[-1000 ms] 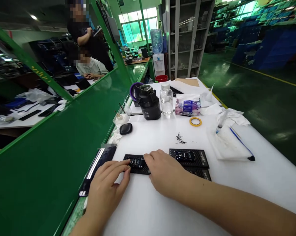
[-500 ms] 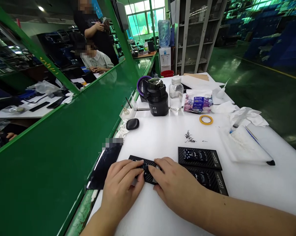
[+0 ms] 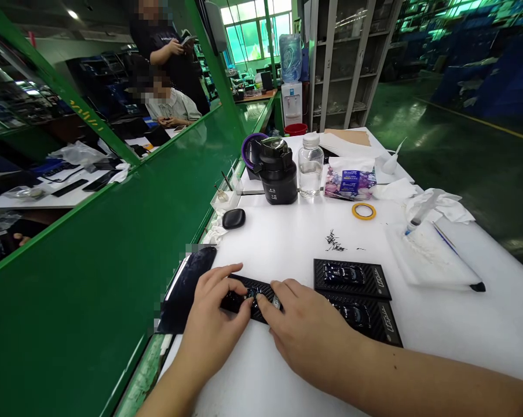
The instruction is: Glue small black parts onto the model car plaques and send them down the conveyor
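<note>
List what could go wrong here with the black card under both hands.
1. Both hands, left hand and right hand, press the black card flat; fingers may smudge or dislodge the small car on it.
2. The two finished cards lie close to the right forearm, which could sweep them aside.
3. The black shavings nearby could be dragged onto the cards.

A glossy green floor runs off to the right past stacks of blue crates, crossed by a yellow line. At the far end, bright windows throw daylight over a water dispenser with its blue bottle, and a tall grey shelving unit stands just beside it. A green-framed conveyor line slants along the left, with two people beyond it at a cluttered white bench.
</note>
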### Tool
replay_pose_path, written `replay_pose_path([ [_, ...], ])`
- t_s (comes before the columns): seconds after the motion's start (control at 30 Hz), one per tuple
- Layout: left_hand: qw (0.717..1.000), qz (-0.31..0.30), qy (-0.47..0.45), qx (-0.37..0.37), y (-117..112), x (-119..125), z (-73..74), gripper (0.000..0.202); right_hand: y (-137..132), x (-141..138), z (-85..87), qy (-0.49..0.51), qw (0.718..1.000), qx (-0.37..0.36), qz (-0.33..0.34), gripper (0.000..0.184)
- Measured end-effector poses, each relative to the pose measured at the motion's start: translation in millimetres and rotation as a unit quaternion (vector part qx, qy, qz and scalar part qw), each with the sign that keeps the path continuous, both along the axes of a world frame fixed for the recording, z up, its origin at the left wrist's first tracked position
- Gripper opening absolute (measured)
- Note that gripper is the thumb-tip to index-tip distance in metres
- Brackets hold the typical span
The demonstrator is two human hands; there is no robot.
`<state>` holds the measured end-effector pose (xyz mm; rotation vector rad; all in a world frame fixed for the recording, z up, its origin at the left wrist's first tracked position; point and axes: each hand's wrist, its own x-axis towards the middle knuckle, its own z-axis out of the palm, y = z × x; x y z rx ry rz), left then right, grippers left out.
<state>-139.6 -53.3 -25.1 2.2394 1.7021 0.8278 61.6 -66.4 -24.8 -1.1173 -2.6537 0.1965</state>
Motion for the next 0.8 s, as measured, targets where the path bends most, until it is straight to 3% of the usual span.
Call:
replay_pose_path([
  [0.1, 0.994, 0.047, -0.054, -0.087, 4.0, -1.7, 0.7, 0.025, -0.5, -0.4, 1.1, -0.012, 1.000, 0.001, 0.007, 0.051],
  [0.2, 0.988, 0.053, -0.080, -0.122, 6.0, -2.4, -0.1, 0.038, -1.0, -0.5, 0.7, -0.017, 1.000, 0.009, 0.008, 0.052],
  [0.57, 0.977, 0.078, -0.111, -0.166, 8.7, -0.6, -0.8, 0.044, 0.0, -6.1, 9.3, -0.071, 0.997, 0.012, 0.014, 0.055],
  [0.8, 0.969, 0.114, -0.116, -0.186, 13.4, 3.4, 2.0, 0.048, 6.0, 5.1, 4.7, -0.026, 0.999, 0.003, 0.027, 0.049],
])
